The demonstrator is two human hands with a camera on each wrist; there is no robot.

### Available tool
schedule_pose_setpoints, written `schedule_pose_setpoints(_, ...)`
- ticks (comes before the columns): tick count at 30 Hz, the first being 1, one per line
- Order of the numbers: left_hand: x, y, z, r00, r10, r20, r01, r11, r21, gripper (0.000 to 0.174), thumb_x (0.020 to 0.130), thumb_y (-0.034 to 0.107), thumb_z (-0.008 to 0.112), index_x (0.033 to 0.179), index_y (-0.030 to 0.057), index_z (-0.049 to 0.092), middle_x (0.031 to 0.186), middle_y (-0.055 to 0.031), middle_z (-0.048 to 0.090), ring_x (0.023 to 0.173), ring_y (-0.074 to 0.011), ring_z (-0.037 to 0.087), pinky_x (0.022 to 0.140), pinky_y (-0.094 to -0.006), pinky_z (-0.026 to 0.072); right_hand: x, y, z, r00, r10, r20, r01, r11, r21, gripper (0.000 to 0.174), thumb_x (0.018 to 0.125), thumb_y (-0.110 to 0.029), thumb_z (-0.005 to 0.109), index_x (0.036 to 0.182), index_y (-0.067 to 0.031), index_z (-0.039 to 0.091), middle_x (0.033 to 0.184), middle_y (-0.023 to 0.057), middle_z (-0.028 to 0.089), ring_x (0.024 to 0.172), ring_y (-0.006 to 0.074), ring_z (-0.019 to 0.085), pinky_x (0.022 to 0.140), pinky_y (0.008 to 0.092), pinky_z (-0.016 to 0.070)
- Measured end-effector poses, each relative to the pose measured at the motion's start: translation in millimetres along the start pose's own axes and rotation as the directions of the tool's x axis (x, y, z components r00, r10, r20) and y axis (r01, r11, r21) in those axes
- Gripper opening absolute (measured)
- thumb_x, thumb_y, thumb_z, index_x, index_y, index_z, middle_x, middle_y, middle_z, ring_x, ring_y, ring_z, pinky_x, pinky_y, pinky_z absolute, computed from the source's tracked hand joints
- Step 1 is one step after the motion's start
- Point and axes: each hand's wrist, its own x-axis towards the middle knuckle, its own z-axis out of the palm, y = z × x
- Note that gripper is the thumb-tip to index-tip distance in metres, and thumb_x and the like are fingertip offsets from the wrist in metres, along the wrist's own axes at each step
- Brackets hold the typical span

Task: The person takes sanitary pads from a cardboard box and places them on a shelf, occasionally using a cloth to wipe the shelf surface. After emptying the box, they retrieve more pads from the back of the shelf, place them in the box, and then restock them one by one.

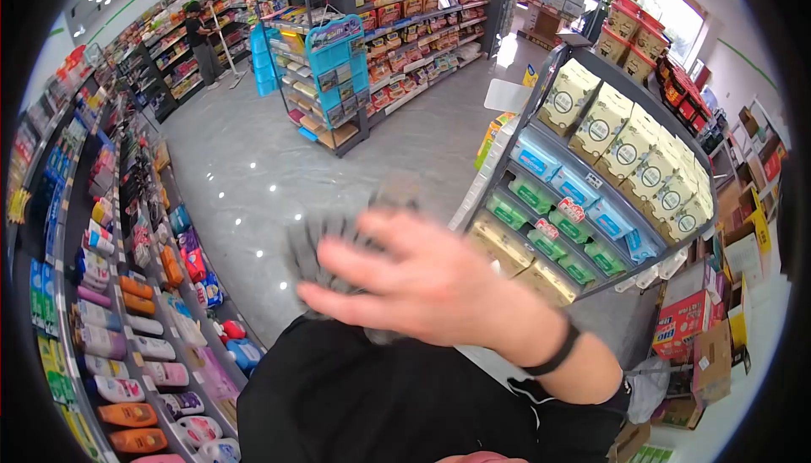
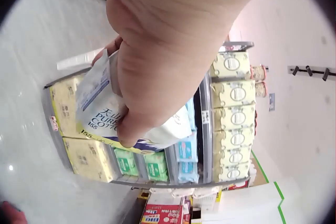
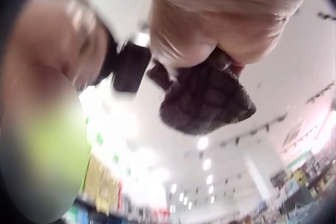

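Here the tall display rack (image 1: 503,161) of tissue packs stands at the right of the aisle, and just before it the left hand (image 2: 168,50) curls fingers and thumb round a white cotton-tissue pack (image 2: 97,98). Nearer, the right hand (image 1: 422,281) is raised close to the head camera, seemingly clutching a grey cloth (image 1: 325,239), though both views blur.

Tilted white tissue pack (image 2: 96,103); bunched grey cloth (image 1: 314,242)
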Motion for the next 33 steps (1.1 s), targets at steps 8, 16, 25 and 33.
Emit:
schedule_pose_setpoints(8,-63.9,-65.4,-12.5,0.896,-0.241,0.373,0.222,0.971,0.092,0.081,0.065,0.034,0.079,0.131,0.0032,0.044,0.120,-0.0220,0.056,0.110,-0.0377,0.054,0.094,-0.0418,0.0447,-384.8,57.5,36.1,0.200,0.956,-0.217,-0.880,0.077,-0.469,0.035,0.079,-0.005,0.057,0.113,-0.0111,0.060,0.114,0.0173,0.060,0.102,0.0381,0.057,0.086,0.0422,0.0471)
schedule_pose_setpoints(16,71.5,20.7,-52.7,0.974,0.148,0.169,0.072,0.509,-0.858,0.076,0.072,0.014,0.078,0.136,0.0021,0.038,0.117,-0.0104,0.058,0.108,-0.0198,0.055,0.094,-0.0333,0.0445,-415.2,-81.8,43.9,-0.586,0.645,-0.490,-0.710,-0.118,0.694,0.056,0.080,0.002,0.062,0.133,-0.0012,0.045,0.118,0.0148,0.060,0.109,0.0210,0.056,0.095,0.0315,0.0428)
schedule_pose_setpoints(25,123.7,139.0,-16.1,0.439,0.889,0.134,-0.784,0.451,-0.426,0.067,0.067,0.025,0.076,0.126,0.0087,0.050,0.121,-0.0168,0.056,0.106,-0.0354,0.057,0.088,-0.0403,0.0484,-229.1,4.6,28.2,0.042,0.556,-0.830,-0.962,-0.202,-0.185,0.067,0.063,-0.012,0.079,0.125,-0.0130,0.054,0.127,0.0148,0.048,0.119,0.0384,0.044,0.099,0.0445,0.0397)
schedule_pose_setpoints(33,80.6,174.1,5.1,-0.007,0.934,0.358,-0.744,0.234,-0.626,0.057,0.066,0.025,0.076,0.113,-0.0006,0.054,0.111,-0.0153,0.058,0.105,-0.0342,0.055,0.083,-0.0405,0.0491,-256.4,-68.9,122.0,-0.617,0.142,-0.774,-0.782,0.001,0.624,0.048,0.080,-0.003,0.066,0.126,-0.0030,0.051,0.117,0.0094,0.059,0.110,0.0191,0.055,0.096,0.0326,0.0426)
